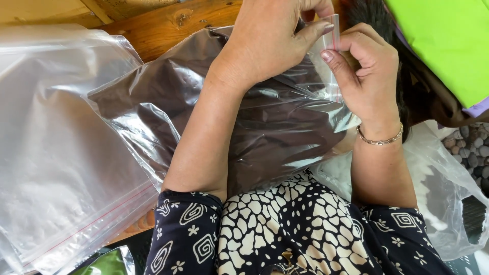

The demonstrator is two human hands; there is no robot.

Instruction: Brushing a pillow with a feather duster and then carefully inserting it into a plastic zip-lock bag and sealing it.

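A clear plastic zip bag (153,122) holding a dark brown folded cloth (285,127) rests on my lap. My left hand (270,38) pinches the bag's top edge with its red sealing strip (333,40) between thumb and fingers. My right hand (369,76), with a thin bracelet at the wrist, pinches the same strip just below and to the right. Both hands are closed on the bag's mouth.
A stack of empty clear zip bags (56,153) lies to the left on a wooden surface (168,25). A bright green cloth (448,40) sits upper right. Another plastic bag (448,193) lies at right over a pebbled floor (471,147).
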